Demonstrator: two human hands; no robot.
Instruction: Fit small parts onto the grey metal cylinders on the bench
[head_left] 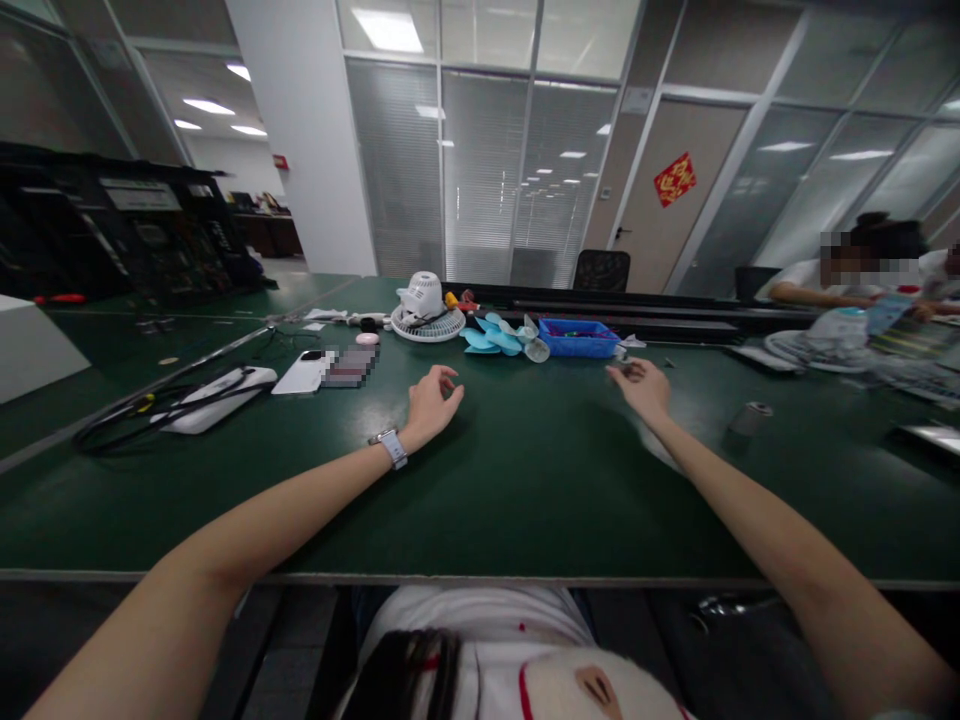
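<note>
My left hand (pixel 435 405), with a watch (pixel 391 447) at its wrist, hovers over the green table (pixel 517 480). Its fingers are loosely curled, the thumb apart from them, and nothing shows between them. Farther right, my right hand (pixel 643 388) has its fingers pinched together near a blue tray (pixel 577 342) of small parts. Something small and greyish shows at those fingertips, too blurred to name. Between the hands, toward the back, lie light-blue fan blades (pixel 495 336). A white fan body with its round grille (pixel 427 318) sits to their left.
At left are a white device with black cable (pixel 217 400), a white flat item (pixel 304 372) and a phone-like slab (pixel 351 366). A metal cylinder (pixel 751 418) stands at right. Dark long bars (pixel 645 318) line the back. Another person (pixel 840 285) sits far right among fan parts.
</note>
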